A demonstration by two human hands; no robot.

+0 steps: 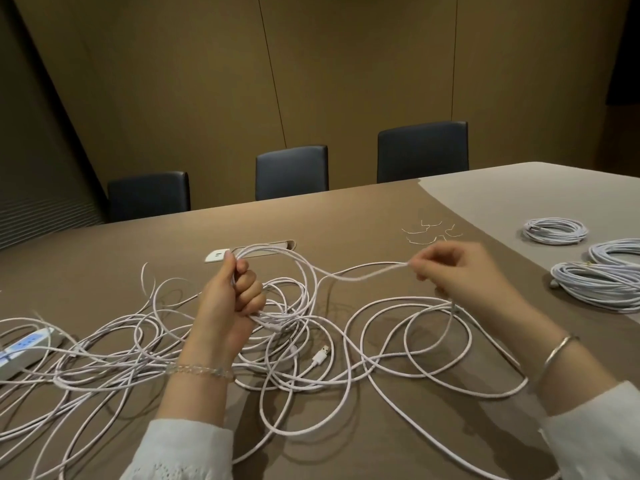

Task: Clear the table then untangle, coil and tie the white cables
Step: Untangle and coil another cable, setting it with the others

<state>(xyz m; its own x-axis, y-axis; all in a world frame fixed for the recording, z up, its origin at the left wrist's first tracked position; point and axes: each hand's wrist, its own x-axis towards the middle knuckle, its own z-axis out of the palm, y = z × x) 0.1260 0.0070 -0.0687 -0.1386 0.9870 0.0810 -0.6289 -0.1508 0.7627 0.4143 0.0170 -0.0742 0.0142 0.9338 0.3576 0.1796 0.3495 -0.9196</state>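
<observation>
Sleeves nearest; left hand [235, 299] grips coiled loops [277, 268], free cable [367, 273] runs rightward to right fingers [420, 268] pinching it.

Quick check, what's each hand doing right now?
Left hand: fist closed around a bundle of white cable loops, held above the table.
Right hand: fingertips pinching a single white cable strand stretched toward the left hand.

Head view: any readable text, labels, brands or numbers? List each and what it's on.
None readable.
Power strip: blue patches on its top face, too blurred to tell whether they carry print.
White wall-plug adapter: dark marks on its face, too small to read.
USB plug on the white cables: no marking visible.
</observation>
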